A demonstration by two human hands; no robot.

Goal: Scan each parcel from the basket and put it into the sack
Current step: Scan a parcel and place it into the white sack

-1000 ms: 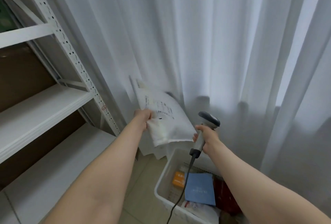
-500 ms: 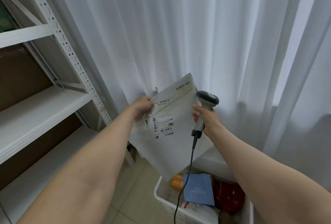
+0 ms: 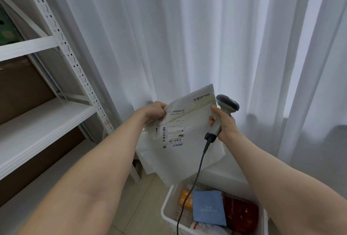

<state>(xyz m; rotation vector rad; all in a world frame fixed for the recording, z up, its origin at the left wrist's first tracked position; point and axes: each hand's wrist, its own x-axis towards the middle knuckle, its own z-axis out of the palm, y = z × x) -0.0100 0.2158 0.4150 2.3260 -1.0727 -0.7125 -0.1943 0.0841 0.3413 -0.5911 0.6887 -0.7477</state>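
1. The white parcel (image 3: pixel 185 156) is held up in the air above the basket (image 3: pixel 166 210), with its label facing the camera.
2. The left hand (image 3: pixel 155 111) pinches its upper left corner.
3. The right hand (image 3: pixel 226 125) is clamped round the scanner (image 3: pixel 228 103) handle at the parcel's right edge.
4. A blue packet (image 3: pixel 209 210), a red packet (image 3: pixel 241 215) and an orange box (image 3: pixel 185 199) lie in the basket.
5. A white curtain (image 3: pixel 187 37) hangs behind, and a shelf rack (image 3: pixel 43 116) stands to the left.
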